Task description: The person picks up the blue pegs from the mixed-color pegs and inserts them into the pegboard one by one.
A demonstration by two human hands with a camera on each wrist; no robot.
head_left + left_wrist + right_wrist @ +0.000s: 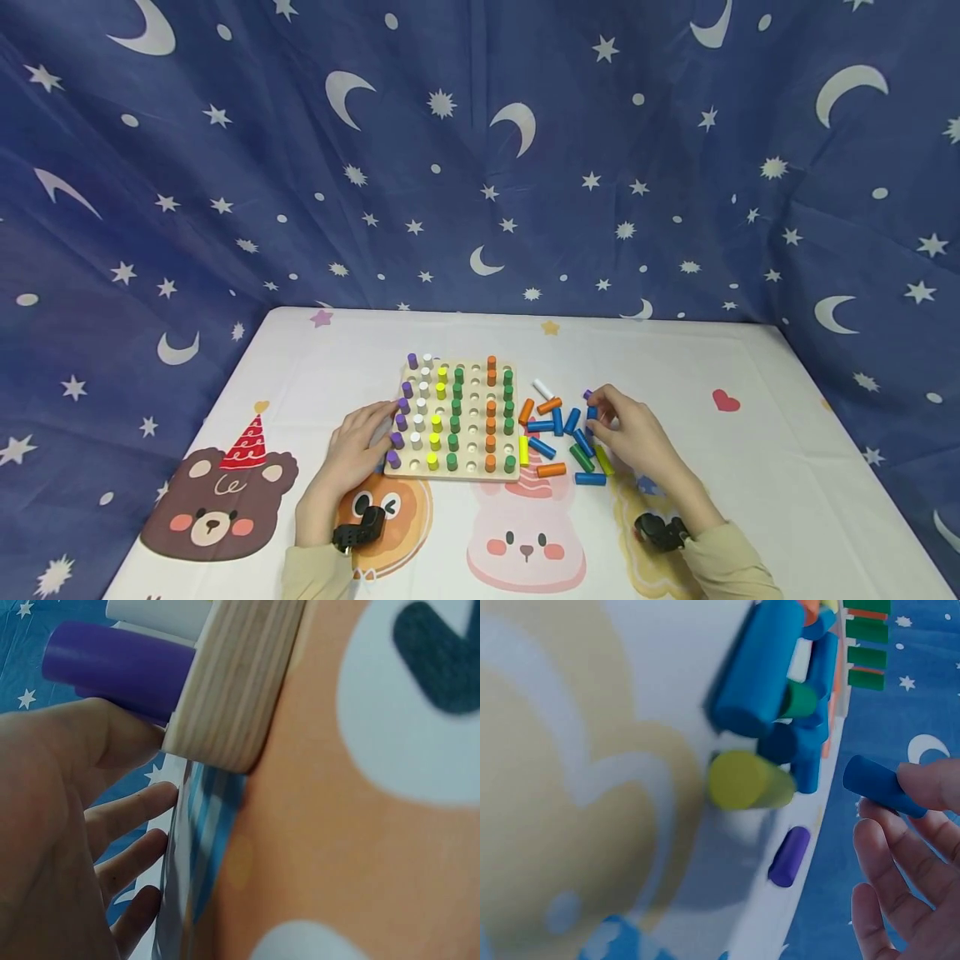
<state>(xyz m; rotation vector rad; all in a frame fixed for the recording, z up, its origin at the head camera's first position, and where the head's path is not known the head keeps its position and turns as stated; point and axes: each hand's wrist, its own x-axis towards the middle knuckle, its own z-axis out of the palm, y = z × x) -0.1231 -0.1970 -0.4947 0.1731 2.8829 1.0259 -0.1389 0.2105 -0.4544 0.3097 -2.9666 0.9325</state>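
Note:
A wooden peg board (450, 477) stands on the table with rows of purple, white, yellow, green and orange pegs upright in its holes. Beside its left edge is my left hand (356, 446); in the left wrist view the thumb touches the board's side close to a purple peg (120, 667), and the other fingers are loosely extended. To the right of the board, my right hand (637, 437) pinches a blue peg (877, 782) between thumb and fingers. A loose purple peg (790, 856) lies on the table near that hand.
Loose pegs lie between the board and my right hand: several blue ones (542, 447), orange ones (551, 470), a white one (542, 389), a green one (581, 457) and two yellow ones (523, 451). A blue starry curtain (450, 275) hangs behind the table.

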